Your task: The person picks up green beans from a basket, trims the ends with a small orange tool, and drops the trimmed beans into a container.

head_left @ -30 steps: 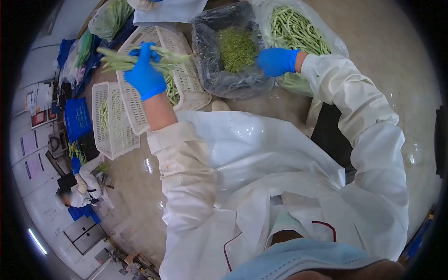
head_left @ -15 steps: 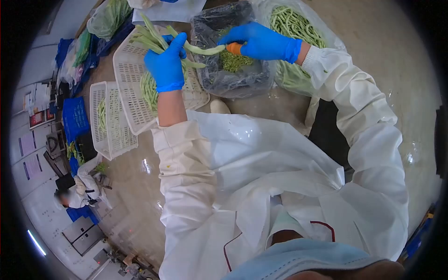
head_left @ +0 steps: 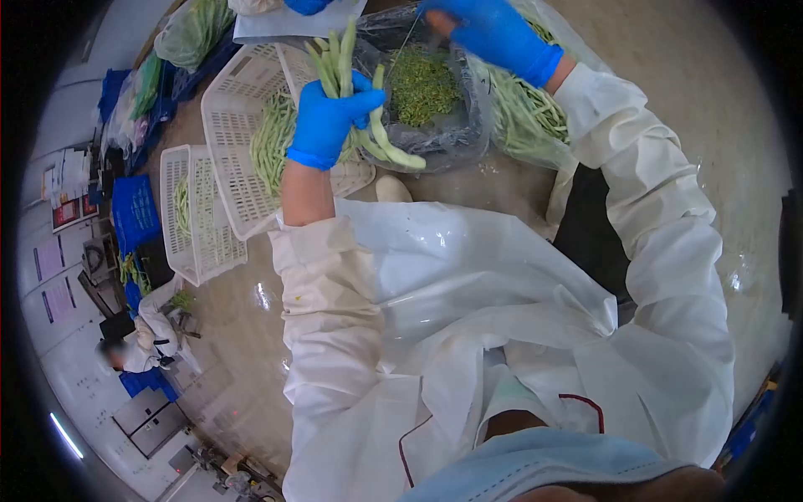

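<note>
My left hand [head_left: 335, 121], in a blue glove, is closed round a small bunch of long green beans [head_left: 339, 63]. One bent bean [head_left: 383, 125] sticks out past the thumb, its pale end hanging low. My gloved right hand [head_left: 499, 35] is at the upper right, gripping what looks like a small knife with an orange handle [head_left: 441, 23] and a thin dark blade, partly blurred. Between and below the hands stands a black plastic-lined bin [head_left: 464, 138] holding chopped green trimmings [head_left: 422, 88]. Beneath my left hand a white perforated basket [head_left: 230, 125] holds more beans [head_left: 272, 142].
A clear plastic bag [head_left: 535, 142] full of green beans stands right of the bin. A second white basket [head_left: 192, 243] is at the left. Further left, a person [head_left: 146, 343] in white sits by blue crates. Another blue glove [head_left: 307, 4] shows at the top edge.
My right hand has moved up and away with the knife from the bean's end. My left hand has shifted right and turned, so the bent bean points down. Another blue glove has appeared at the top.
</note>
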`<state>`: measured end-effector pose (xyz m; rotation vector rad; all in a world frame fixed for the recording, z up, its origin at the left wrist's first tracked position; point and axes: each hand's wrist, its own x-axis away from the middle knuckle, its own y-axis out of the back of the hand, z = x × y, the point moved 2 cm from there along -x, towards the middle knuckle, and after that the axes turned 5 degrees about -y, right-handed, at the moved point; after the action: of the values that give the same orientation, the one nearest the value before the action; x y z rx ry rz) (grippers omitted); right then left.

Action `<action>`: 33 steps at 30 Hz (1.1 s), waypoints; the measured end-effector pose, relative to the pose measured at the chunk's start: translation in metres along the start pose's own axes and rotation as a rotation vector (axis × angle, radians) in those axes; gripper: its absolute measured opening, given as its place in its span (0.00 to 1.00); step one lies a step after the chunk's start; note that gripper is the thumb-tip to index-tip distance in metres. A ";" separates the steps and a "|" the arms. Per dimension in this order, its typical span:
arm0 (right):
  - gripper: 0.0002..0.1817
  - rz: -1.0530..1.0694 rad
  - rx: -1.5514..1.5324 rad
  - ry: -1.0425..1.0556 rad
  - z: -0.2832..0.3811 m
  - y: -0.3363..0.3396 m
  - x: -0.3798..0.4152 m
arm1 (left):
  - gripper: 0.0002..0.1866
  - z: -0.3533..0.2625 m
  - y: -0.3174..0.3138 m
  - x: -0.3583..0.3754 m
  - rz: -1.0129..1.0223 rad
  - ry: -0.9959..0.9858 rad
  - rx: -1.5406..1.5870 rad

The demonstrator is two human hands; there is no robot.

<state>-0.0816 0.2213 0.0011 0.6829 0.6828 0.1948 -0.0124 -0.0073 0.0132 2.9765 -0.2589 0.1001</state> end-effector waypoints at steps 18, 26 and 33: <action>0.18 0.258 0.091 -0.131 -0.018 -0.032 0.008 | 0.19 0.011 0.025 -0.003 0.001 0.121 0.041; 0.18 0.241 -0.269 -0.109 0.016 -0.013 0.001 | 0.18 0.022 -0.009 -0.013 0.170 0.199 -0.119; 0.13 0.373 -0.156 -0.040 0.014 0.001 0.010 | 0.16 0.023 0.002 -0.014 0.043 0.113 -0.421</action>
<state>-0.0649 0.2185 0.0043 0.6575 0.4916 0.5712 -0.0251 -0.0104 -0.0107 2.5382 -0.2896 0.1922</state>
